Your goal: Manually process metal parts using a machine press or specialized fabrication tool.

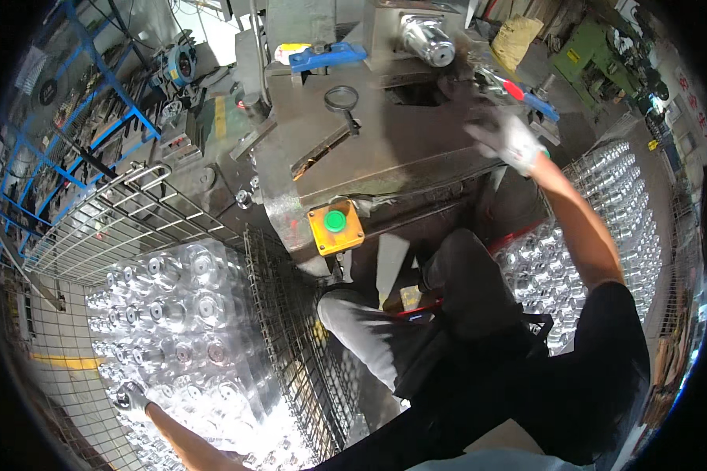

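My left hand (134, 399), in a white glove with dark fingers, is down among shiny metal cups (206, 306) stacked in the wire basket at the left. Its fingers look curled around one cup, which they mostly hide. My right hand (509, 141), gloved alike, hovers over the right part of the machine bed (416, 141). Motion smears its fingers, and I make out nothing in them. Just beyond it lies a tool with a red and blue handle (526, 98). A shiny metal cup (428, 42) sits on the machine head at the back.
A yellow box with a green button (335, 221) is fixed at the bed's front edge. A black ring (341, 98) and a blue clamp-like tool (327, 57) rest on the machine. More metal cups (613, 196) fill a basket at the right. Wire basket walls (283, 337) rise beside my legs.
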The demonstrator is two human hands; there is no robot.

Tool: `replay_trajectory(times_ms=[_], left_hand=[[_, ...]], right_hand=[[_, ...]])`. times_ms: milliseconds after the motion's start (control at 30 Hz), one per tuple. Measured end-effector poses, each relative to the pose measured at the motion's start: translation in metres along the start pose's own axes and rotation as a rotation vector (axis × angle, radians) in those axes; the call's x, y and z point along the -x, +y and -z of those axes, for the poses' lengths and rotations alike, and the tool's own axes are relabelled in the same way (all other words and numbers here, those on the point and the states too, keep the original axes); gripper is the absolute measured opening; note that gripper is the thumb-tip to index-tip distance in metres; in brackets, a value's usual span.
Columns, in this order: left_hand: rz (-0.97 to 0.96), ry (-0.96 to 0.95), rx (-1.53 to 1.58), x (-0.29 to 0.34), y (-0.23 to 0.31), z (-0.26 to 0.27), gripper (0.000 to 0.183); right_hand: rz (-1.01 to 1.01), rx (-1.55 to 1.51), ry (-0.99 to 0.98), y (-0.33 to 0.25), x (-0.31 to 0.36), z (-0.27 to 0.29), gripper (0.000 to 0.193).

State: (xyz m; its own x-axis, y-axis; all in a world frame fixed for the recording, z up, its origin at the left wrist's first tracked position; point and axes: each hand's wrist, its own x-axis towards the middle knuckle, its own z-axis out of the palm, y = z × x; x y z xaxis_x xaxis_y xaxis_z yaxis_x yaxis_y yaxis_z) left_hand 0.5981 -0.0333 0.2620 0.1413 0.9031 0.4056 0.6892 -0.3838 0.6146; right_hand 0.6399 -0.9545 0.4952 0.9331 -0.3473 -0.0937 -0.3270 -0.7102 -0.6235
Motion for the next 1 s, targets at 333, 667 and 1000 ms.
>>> replay_trajectory(times_ms=[333,667,1000], left_hand=[[0.115,-0.350,1.071,0.145,0.059,0.140,0.057],[0.044,-1.057,1.438,0.368,0.156,0.231,0.076],[0.548,-1.605,1.408,0.490,0.188,0.251,0.051]], right_hand=[[-0.192,-1.111,0.394,0.003,-0.222,-0.060,0.076],[0.307,-0.871,0.401,0.021,-0.023,-0.078,0.059],[0.162,-0.248,0.398,0.295,0.090,0.000,0.072]])
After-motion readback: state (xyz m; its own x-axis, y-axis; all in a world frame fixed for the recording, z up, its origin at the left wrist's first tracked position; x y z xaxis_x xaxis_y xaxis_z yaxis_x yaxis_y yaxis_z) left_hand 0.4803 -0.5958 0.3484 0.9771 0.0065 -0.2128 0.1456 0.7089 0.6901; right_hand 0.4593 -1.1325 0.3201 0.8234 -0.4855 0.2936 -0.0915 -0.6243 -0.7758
